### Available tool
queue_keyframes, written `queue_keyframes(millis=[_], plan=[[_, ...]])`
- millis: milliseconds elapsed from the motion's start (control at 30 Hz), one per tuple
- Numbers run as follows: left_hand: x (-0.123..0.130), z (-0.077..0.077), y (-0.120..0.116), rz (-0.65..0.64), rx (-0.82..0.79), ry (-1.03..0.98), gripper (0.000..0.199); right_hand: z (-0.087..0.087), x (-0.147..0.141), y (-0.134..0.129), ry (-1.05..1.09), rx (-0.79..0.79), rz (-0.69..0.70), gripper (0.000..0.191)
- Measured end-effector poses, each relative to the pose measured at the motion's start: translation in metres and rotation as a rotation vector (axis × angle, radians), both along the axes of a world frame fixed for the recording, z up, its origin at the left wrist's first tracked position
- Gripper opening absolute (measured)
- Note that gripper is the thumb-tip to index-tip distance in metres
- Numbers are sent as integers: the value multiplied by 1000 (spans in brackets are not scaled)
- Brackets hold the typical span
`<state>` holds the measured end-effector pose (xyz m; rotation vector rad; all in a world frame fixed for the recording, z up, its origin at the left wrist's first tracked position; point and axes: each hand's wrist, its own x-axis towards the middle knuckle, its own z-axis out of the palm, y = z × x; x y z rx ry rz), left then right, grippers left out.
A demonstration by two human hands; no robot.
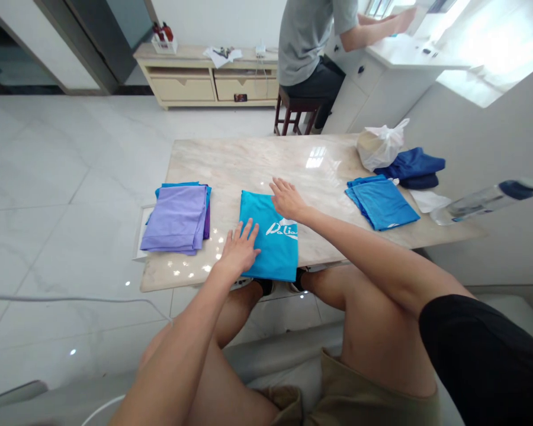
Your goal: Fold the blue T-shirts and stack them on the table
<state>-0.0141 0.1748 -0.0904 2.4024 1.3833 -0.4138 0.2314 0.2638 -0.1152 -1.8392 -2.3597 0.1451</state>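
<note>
A folded turquoise shirt (266,260) with white lettering lies on the marble table (231,160), its near end at the table's front edge. My left hand (241,248) rests on its left side, fingers spread. Over its upper right edge is my right hand (286,198), palm down with the fingers stretched out; whether it presses on the cloth I cannot tell. Left of the shirt sits a stack of folded lilac, blue and purple cloth (175,219). Folded blue cloth (382,204) lies to the right.
A white plastic bag (381,147), dark blue cloth (415,165), white paper (429,201) and a clear bottle (475,204) occupy the table's right end. Behind, a person (313,47) sits on a stool (298,106) by a white desk. A low cabinet (184,89) stands against the wall.
</note>
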Motion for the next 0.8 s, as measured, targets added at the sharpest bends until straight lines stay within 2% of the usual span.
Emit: queue_keyframes(millis=[100, 200, 300, 400, 533, 600, 700, 800], plan=[[-2, -4, 2, -21, -120, 66, 82, -15, 14, -30, -39, -153, 38, 72], [-4, 4, 3, 23, -111, 153, 83, -24, 24, -42, -88, -260, 55, 73], [-2, 16, -1, 48, -4, 165, 79, -15, 27, -39, -76, -134, 32, 70], [5, 25, -8, 0, 47, 99, 81, -4, 23, -37, -42, -43, 50, 71], [16, 30, -14, 62, -63, 142, 79, -6, 2, -30, -15, -63, 126, 69], [18, 31, -13, 92, -125, 184, 69, -12, -15, -19, 3, -87, 152, 67], [16, 34, -10, 96, -191, 218, 43, -23, -46, 3, 54, -92, 153, 67], [8, 34, -8, 101, -233, 245, 34, -37, -71, 19, 75, -116, 180, 69]])
